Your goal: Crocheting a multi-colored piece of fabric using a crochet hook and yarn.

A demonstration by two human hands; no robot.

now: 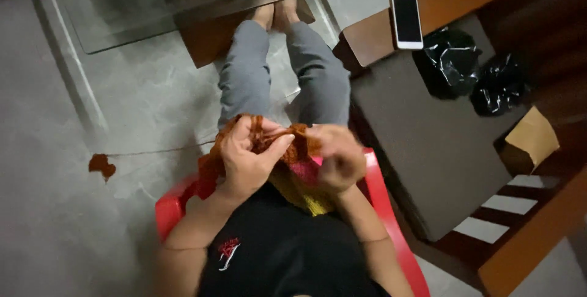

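Rust-orange knitted piece (269, 141) sits in my lap, over front edge of red plastic chair (177, 202), pink and yellow part hanging below. My left hand (247, 153) curled round its left side, thumb pressed across top. My right hand (336, 156) pinches right side, fingers closed, bit blurry tho. Orange yarn ball (101, 165) on floor, well apart.

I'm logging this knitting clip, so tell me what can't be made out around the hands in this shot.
Head view, the only one:
- Right hand: motion-blurred, so its grip and any needle or hook cannot be told.
- Orange-brown knitted piece: partly covered by the left hand; its stitches are too small to read.
- Small brown yarn ball on the floor: too small for detail.
- Red chair: mostly hidden by the person's body.
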